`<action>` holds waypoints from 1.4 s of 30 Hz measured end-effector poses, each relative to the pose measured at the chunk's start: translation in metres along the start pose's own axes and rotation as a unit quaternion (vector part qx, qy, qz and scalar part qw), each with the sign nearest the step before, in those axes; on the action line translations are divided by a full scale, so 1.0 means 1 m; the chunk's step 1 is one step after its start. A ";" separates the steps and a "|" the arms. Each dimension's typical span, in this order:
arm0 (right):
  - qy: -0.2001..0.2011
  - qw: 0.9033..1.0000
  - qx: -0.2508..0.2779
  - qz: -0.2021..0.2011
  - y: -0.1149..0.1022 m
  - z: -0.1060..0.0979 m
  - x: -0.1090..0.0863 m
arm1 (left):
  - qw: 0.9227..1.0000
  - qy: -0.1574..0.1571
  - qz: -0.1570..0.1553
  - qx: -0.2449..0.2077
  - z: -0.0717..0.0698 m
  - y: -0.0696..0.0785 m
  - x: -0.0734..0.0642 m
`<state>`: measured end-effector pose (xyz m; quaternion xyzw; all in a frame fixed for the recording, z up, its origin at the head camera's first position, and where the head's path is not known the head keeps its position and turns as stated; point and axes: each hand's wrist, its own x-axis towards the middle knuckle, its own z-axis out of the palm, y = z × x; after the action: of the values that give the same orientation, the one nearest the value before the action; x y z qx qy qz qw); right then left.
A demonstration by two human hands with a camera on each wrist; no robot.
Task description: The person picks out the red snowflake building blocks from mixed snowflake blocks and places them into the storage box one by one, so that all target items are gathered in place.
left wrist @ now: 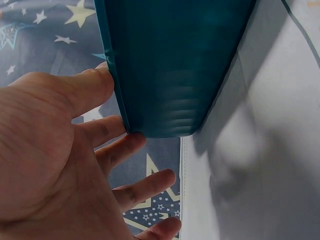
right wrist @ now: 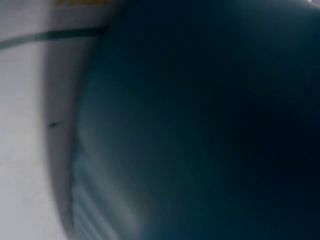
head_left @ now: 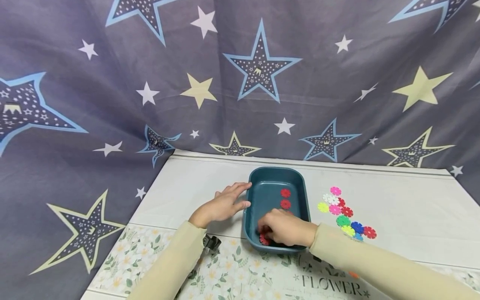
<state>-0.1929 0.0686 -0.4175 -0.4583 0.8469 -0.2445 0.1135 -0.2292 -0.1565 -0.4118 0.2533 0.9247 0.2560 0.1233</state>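
Observation:
A dark teal rectangular tub (head_left: pixel 264 196) stands on the table. Inside it, red notched plastic discs (head_left: pixel 286 204) lie in a row along the right side, partly covered by my right hand (head_left: pixel 286 227). That hand reaches over the right wall, its curled fingers pinching a red notched disc (head_left: pixel 264 239) near the tub's front left corner; the fingertips are partly hidden. My left hand (head_left: pixel 223 203) rests with spread fingers against the tub's left rim. In the left wrist view its thumb and fingertips touch the teal wall (left wrist: pixel 165 65). Only the tub's side (right wrist: pixel 175 140) fills the right wrist view.
Right of the tub, several loose notched discs lie scattered, among them a green disc (head_left: pixel 343 220), a yellow disc (head_left: pixel 323 207) and a pink disc (head_left: pixel 335 191). An orange disc (head_left: pixel 353 274) shows beside the right sleeve. A star-patterned curtain (head_left: pixel 258 121) hangs behind the table.

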 end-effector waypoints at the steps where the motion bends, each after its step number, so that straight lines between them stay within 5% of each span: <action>1: 0.002 1.000 -0.004 0.005 -0.001 0.001 0.001 | 1.000 -0.001 -0.001 0.000 0.000 0.000 0.000; 20: -0.016 0.997 -0.069 0.025 0.007 -0.016 -0.024 | 1.000 0.001 -0.003 0.012 -0.003 0.004 -0.002; 35: 0.025 0.995 -0.093 0.028 0.014 -0.024 -0.028 | 1.000 0.000 -0.001 0.017 -0.002 0.004 0.000; 42: 0.112 0.989 -0.092 0.018 0.017 -0.059 -0.052 | 1.000 -0.002 -0.003 0.014 -0.001 0.004 0.000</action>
<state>-0.2010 0.1386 -0.3773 -0.4213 0.8813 -0.2132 -0.0205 -0.2283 -0.1545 -0.4086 0.2526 0.9287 0.2422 0.1228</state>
